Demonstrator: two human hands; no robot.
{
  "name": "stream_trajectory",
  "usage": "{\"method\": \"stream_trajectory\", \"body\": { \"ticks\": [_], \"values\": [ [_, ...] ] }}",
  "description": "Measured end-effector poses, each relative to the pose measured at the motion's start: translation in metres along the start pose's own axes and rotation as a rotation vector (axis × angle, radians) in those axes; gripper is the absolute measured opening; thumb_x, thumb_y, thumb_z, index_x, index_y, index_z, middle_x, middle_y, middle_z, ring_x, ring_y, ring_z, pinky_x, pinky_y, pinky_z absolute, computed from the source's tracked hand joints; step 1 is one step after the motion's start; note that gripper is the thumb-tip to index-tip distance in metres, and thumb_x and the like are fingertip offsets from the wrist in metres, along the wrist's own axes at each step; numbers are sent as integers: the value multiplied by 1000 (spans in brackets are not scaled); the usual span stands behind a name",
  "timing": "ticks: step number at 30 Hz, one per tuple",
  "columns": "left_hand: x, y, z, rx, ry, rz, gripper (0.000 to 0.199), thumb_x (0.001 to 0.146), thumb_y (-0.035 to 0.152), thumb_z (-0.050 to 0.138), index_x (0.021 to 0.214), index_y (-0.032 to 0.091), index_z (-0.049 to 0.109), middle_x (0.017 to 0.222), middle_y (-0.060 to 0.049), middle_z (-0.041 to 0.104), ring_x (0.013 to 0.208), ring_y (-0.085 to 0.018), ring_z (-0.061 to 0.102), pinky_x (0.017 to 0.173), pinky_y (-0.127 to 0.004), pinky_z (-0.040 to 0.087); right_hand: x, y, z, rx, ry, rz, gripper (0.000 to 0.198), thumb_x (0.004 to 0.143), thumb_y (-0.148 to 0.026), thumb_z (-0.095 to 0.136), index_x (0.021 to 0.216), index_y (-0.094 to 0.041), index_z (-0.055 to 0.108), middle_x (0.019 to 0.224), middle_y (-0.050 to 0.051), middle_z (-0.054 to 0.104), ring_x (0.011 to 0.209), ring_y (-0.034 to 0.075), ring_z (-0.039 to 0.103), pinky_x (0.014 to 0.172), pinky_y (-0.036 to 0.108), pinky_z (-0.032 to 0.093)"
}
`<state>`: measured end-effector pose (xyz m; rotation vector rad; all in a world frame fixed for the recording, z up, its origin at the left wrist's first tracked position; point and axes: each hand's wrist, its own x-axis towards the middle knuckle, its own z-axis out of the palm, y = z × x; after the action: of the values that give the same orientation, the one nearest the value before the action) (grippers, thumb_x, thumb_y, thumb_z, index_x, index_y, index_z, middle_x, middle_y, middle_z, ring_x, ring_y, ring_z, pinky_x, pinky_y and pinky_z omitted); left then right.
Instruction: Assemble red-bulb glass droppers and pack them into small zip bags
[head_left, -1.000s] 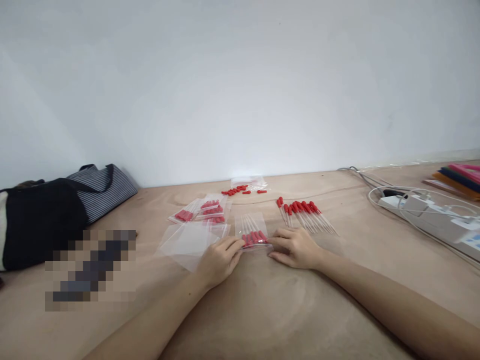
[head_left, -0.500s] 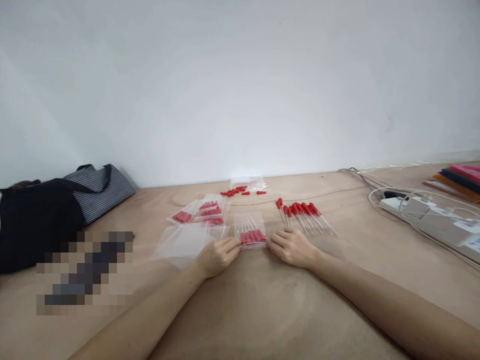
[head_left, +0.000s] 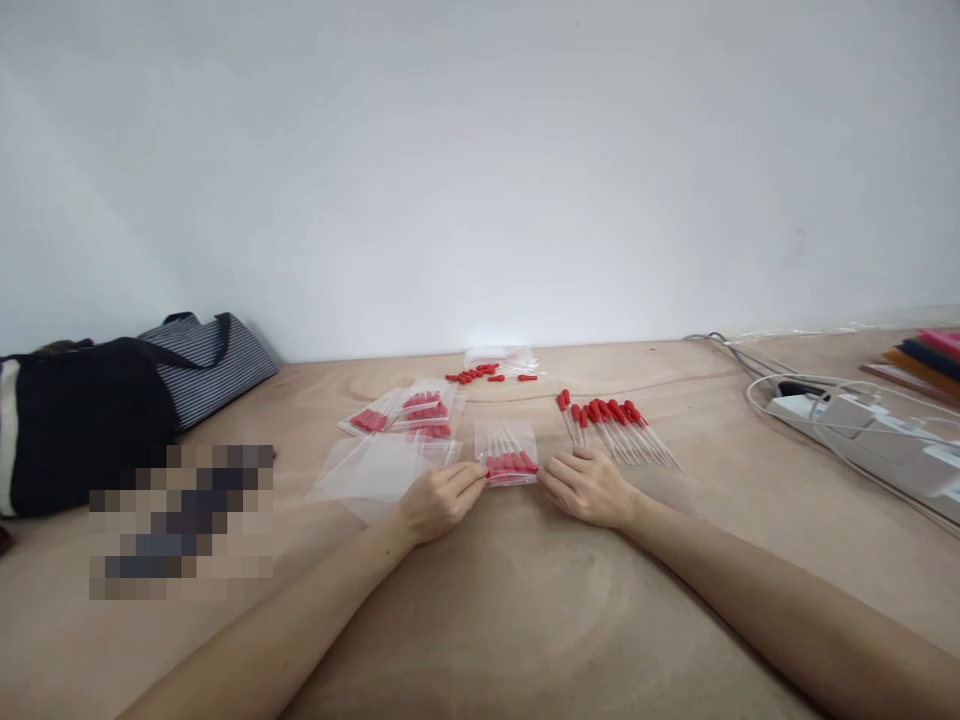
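Between my two hands lies a clear zip bag [head_left: 506, 432] with several red-bulbed droppers [head_left: 511, 463] inside, bulbs toward its near, zip edge. My left hand [head_left: 444, 498] pinches the bag's near left corner, fingers closed. At the near right corner, my right hand [head_left: 587, 487] grips it the same way. Just beyond my right hand is a row of loose droppers [head_left: 619, 412] with red bulbs and thin clear stems. Left of the bag, flat clear bags [head_left: 367, 467] lie close to my left hand, and filled dropper bags [head_left: 426, 408] are stacked behind them.
Loose red bulbs [head_left: 472, 375] and a clear bag with stems [head_left: 502, 357] lie near the wall. A black bag [head_left: 82, 430] and a striped bag [head_left: 210, 365] stand at left, with a blurred-out object [head_left: 187, 525] nearer. At right are a white power strip [head_left: 855, 435], cables and coloured folders [head_left: 930, 360].
The camera view has shifted slightly. Both hands stay on the same bag's near corners, and the things on the table keep their places.
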<state>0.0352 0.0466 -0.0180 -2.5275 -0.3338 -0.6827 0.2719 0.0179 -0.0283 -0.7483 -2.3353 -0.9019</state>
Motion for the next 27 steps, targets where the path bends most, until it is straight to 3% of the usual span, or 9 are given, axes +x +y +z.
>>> {"method": "stream_trajectory", "body": {
  "ticks": [6,12,20,27],
  "values": [
    [1,4,-2,-113,-18,-86,24,87,9,36,87,14,60,83,-6,67,79,-14,64,75,-27,54,2,-6,3,-17,13,29,23,85,-16,41,71,-16,59,60,1,55,57,10,43,51,28,21],
    [9,7,-1,-84,71,-113,17,85,15,44,92,15,59,90,-6,67,85,-16,63,78,-28,53,0,-6,8,10,38,-22,24,85,-13,39,72,-15,59,65,2,58,57,10,43,51,28,21],
    [9,4,-5,-108,165,-62,15,84,11,46,86,15,61,84,-4,69,73,-13,65,67,-24,55,0,-1,1,13,61,-36,21,84,-12,40,80,-14,60,63,2,58,58,11,44,52,27,22],
    [11,5,0,-155,166,-148,13,81,13,50,87,16,62,86,-4,68,77,-14,64,70,-26,54,0,-2,1,-11,74,-18,21,83,-11,41,72,-15,59,56,0,53,53,9,41,51,27,21]
  ]
}}
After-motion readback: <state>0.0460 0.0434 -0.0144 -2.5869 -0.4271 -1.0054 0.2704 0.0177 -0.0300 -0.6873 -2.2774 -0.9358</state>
